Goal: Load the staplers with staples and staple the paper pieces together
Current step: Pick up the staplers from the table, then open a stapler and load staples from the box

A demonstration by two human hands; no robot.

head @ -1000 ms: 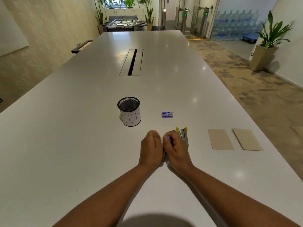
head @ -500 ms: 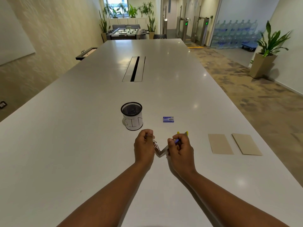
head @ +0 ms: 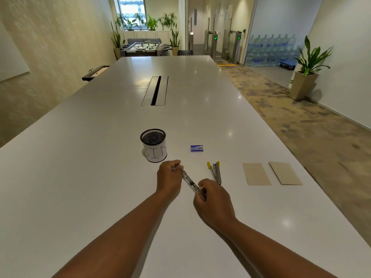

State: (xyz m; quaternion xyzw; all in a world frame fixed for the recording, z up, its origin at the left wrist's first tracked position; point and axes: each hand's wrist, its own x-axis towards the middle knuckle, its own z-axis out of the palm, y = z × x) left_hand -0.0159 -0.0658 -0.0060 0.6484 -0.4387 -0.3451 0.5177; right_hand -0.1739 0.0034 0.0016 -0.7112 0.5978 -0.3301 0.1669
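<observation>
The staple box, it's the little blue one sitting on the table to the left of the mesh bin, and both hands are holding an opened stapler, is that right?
Not quite. In the head view the blue staple box sits to the right of the mesh bin, not the left. The rest holds: the left hand and right hand hold an opened stapler between them above the table.

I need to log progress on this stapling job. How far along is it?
Early stage. Nothing looks finished: the two paper pieces lie apart and unstapled, and the staple box sits closed-looking on the table. In hand: the left hand and right hand hold one stapler swung open. Left: loading it, the yellow stapler, then stapling.
</observation>
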